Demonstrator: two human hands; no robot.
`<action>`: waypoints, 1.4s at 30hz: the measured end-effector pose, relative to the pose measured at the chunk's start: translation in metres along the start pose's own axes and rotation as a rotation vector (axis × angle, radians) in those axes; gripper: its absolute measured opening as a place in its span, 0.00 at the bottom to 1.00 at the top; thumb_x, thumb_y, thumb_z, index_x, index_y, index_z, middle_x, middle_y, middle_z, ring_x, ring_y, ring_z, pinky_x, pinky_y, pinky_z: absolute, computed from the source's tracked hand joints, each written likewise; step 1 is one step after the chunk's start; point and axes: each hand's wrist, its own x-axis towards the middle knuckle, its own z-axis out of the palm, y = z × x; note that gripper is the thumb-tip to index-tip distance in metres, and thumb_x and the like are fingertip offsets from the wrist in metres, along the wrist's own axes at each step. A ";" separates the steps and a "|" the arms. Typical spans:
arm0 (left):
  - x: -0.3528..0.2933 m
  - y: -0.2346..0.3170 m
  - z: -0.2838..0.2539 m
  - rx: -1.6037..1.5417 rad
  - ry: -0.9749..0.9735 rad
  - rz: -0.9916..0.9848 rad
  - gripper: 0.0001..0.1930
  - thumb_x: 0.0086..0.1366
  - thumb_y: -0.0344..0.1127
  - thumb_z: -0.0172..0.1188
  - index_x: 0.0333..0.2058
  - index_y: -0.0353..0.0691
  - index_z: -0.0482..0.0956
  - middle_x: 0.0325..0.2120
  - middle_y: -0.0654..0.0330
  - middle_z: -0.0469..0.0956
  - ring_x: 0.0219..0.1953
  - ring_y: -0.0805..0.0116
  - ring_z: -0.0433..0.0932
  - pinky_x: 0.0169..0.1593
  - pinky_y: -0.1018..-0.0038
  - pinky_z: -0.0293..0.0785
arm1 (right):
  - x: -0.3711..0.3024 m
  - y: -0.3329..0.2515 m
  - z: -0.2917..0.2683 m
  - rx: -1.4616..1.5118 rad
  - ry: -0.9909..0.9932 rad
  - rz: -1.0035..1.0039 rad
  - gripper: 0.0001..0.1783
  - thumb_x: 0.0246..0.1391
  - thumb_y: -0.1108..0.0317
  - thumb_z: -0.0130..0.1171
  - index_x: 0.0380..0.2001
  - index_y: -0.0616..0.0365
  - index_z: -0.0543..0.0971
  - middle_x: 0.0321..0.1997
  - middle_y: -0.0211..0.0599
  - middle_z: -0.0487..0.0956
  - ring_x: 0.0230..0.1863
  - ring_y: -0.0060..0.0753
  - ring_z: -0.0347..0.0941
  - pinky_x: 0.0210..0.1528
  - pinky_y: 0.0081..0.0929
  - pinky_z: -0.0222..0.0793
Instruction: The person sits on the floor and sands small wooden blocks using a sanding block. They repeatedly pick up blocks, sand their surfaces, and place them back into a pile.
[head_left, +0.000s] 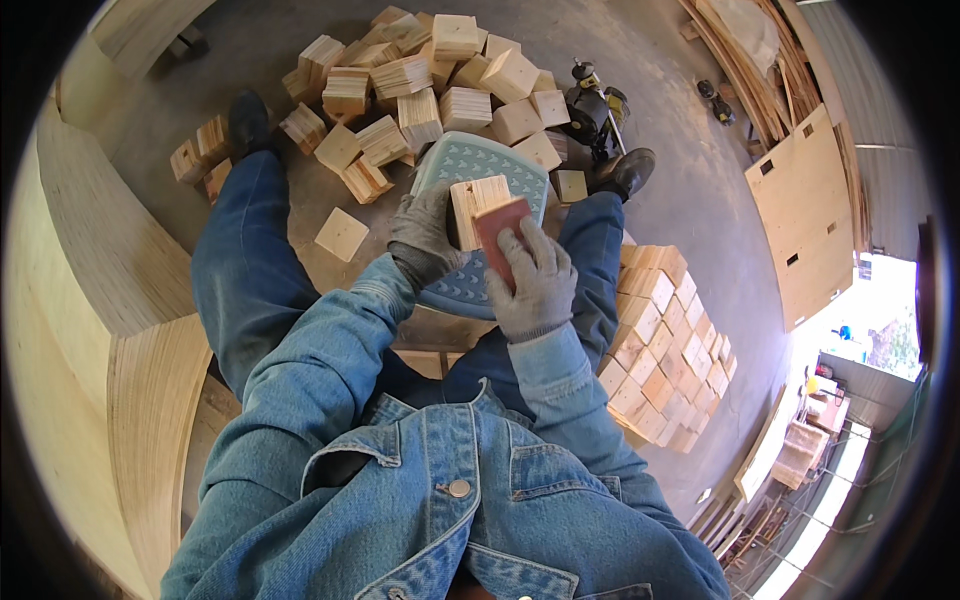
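Observation:
My left hand, in a grey knit glove, is closed around the side of a pale wooden block. The block is held above a blue-green plastic stool with a raised pattern on its top, between my legs. In my right hand, also gloved in grey, is a flat reddish-brown sanding pad. My fingers press its back, and the pad lies against the right side of the block. The contact face between pad and block is hidden.
Beyond the stool lies a loose heap of wooden blocks. A black-and-yellow power tool stands by my right shoe. Stacked blocks rise beside my right leg. Large plywood sheets stand at left; a plywood panel leans at right.

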 end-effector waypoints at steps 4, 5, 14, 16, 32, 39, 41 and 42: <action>-0.003 -0.011 0.008 -0.006 0.039 0.014 0.46 0.47 0.54 0.78 0.65 0.54 0.70 0.58 0.56 0.77 0.63 0.49 0.75 0.70 0.44 0.64 | 0.057 0.004 0.019 -0.052 0.005 0.021 0.33 0.48 0.57 0.72 0.61 0.38 0.82 0.71 0.35 0.74 0.65 0.56 0.72 0.63 0.59 0.69; -0.004 -0.016 0.011 -0.028 0.059 0.025 0.46 0.47 0.54 0.78 0.65 0.54 0.69 0.58 0.55 0.77 0.64 0.49 0.75 0.70 0.44 0.63 | 0.073 0.004 0.024 -0.059 -0.006 0.031 0.32 0.50 0.56 0.72 0.61 0.38 0.82 0.72 0.35 0.74 0.65 0.57 0.72 0.65 0.57 0.68; -0.002 0.003 -0.001 0.049 -0.014 -0.041 0.50 0.44 0.53 0.79 0.67 0.54 0.67 0.60 0.54 0.76 0.65 0.49 0.74 0.73 0.46 0.60 | 0.096 0.014 0.029 -0.118 -0.066 0.101 0.34 0.56 0.52 0.70 0.66 0.36 0.79 0.75 0.32 0.71 0.70 0.54 0.69 0.69 0.57 0.66; -0.002 0.002 -0.003 0.068 -0.034 -0.051 0.50 0.44 0.53 0.80 0.66 0.55 0.67 0.60 0.54 0.76 0.66 0.50 0.74 0.73 0.45 0.60 | 0.070 0.008 0.023 -0.107 -0.071 0.110 0.35 0.53 0.54 0.71 0.66 0.37 0.79 0.75 0.33 0.70 0.70 0.55 0.68 0.68 0.57 0.66; -0.004 -0.008 0.005 0.058 -0.024 -0.016 0.49 0.48 0.56 0.79 0.67 0.54 0.66 0.61 0.54 0.75 0.67 0.50 0.72 0.74 0.41 0.57 | 0.028 0.003 0.011 -0.020 0.048 -0.004 0.32 0.45 0.60 0.73 0.59 0.40 0.84 0.70 0.35 0.76 0.63 0.55 0.74 0.64 0.57 0.69; -0.004 0.004 -0.005 0.079 -0.042 -0.064 0.50 0.47 0.55 0.78 0.68 0.53 0.65 0.62 0.54 0.74 0.68 0.49 0.71 0.75 0.41 0.56 | 0.114 0.007 0.032 -0.094 -0.045 0.131 0.32 0.52 0.54 0.71 0.63 0.38 0.82 0.73 0.36 0.74 0.67 0.56 0.72 0.70 0.53 0.67; -0.002 0.005 -0.004 0.066 -0.052 -0.050 0.50 0.46 0.55 0.79 0.67 0.53 0.65 0.62 0.54 0.74 0.68 0.49 0.71 0.75 0.41 0.56 | 0.113 0.011 0.035 -0.088 -0.016 0.146 0.29 0.53 0.54 0.71 0.61 0.37 0.84 0.72 0.37 0.75 0.67 0.55 0.72 0.68 0.55 0.67; -0.001 0.003 -0.004 0.067 -0.056 -0.052 0.50 0.46 0.55 0.79 0.67 0.53 0.65 0.61 0.54 0.74 0.68 0.49 0.71 0.75 0.41 0.56 | 0.109 0.013 0.036 -0.085 -0.002 0.124 0.29 0.53 0.54 0.71 0.61 0.38 0.84 0.72 0.37 0.75 0.67 0.55 0.72 0.68 0.55 0.67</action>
